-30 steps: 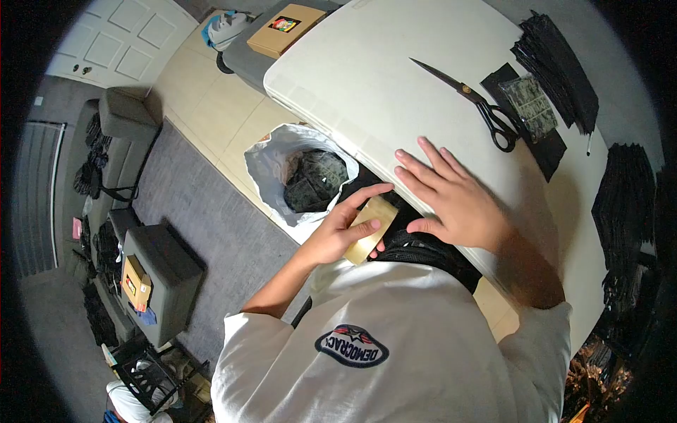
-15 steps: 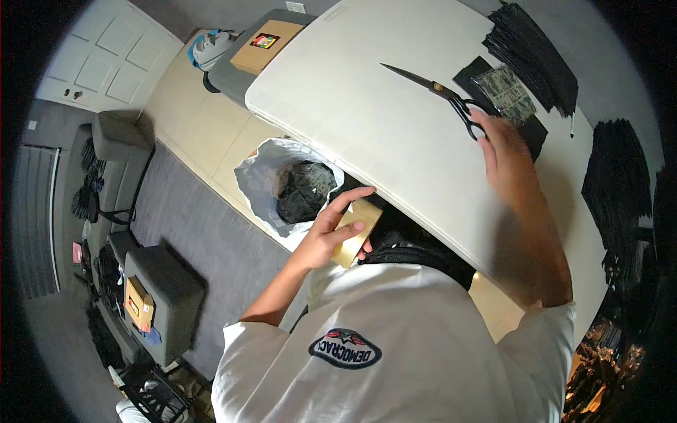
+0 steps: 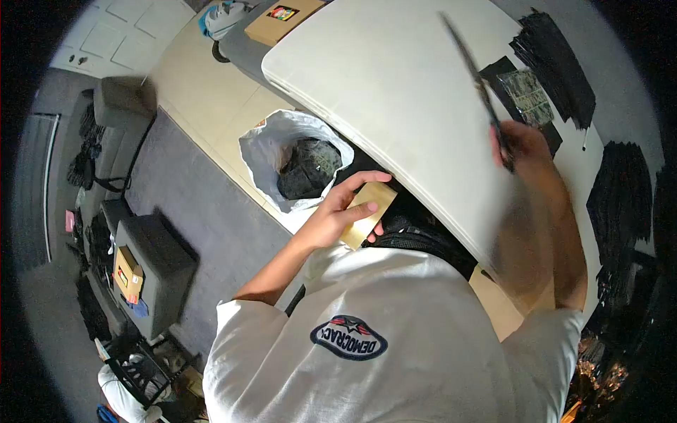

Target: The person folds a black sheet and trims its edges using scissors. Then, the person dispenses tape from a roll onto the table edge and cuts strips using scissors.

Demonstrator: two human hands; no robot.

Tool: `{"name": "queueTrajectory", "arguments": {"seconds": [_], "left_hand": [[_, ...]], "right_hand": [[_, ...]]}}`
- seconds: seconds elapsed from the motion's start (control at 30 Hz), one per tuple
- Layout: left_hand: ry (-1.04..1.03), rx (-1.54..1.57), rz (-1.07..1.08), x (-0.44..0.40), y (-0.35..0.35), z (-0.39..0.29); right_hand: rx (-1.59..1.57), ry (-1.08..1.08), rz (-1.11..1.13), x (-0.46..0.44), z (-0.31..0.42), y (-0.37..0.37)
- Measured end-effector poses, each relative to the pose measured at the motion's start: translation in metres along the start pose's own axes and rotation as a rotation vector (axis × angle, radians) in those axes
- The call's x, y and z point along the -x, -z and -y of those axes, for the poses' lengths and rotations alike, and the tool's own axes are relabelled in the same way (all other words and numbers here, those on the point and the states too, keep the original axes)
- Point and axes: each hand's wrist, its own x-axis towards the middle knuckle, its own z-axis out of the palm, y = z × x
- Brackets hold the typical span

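My left hand (image 3: 334,220) holds a shiny gold-coloured piece (image 3: 378,198) close to my waist, by the table edge. Its thumb lies across the near face and other fingers show below; the exact kind of piece is unclear. Over the white table (image 3: 381,92), my right hand (image 3: 529,148) is closed around the handles of black scissors (image 3: 484,90). The blades point away from me, smeared by motion. Just beyond that hand lies a clear-wrapped camouflage-patterned packet (image 3: 534,99) on black flat pieces (image 3: 498,70).
A white bag (image 3: 259,166) with dark material inside stands left of the table. Stacks of black strips lie at the table's far right (image 3: 557,67) and beside it (image 3: 620,190). A cardboard box (image 3: 285,20) rests on a grey seat; a grey ottoman (image 3: 166,261) stands left.
My right hand has grasped the scissors by the handles and lifted them, turning the blades further away from me. My left hand still holds the gold-coloured piece. The whole view has shifted slightly.
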Motion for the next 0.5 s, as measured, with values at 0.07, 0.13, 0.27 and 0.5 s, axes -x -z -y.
{"name": "queueTrajectory", "arguments": {"seconds": [0.07, 0.13, 0.27, 0.5], "left_hand": [[0.021, 0.003, 0.008, 0.0, 0.001, 0.001], [0.019, -0.012, -0.004, 0.0, 0.0, 0.001], [0.022, -0.005, 0.028, 0.0, 0.003, -0.002], [0.017, 0.026, 0.012, -0.002, 0.004, 0.005]], "right_hand": [[-0.812, 0.001, 0.383, 0.024, -0.009, -0.001], [-0.646, 0.077, 0.544, 0.052, -0.048, 0.004], [-0.253, 0.024, 0.362, 0.114, 0.047, -0.055], [-0.014, -0.39, 0.584, 0.135, 0.051, -0.045]]}}
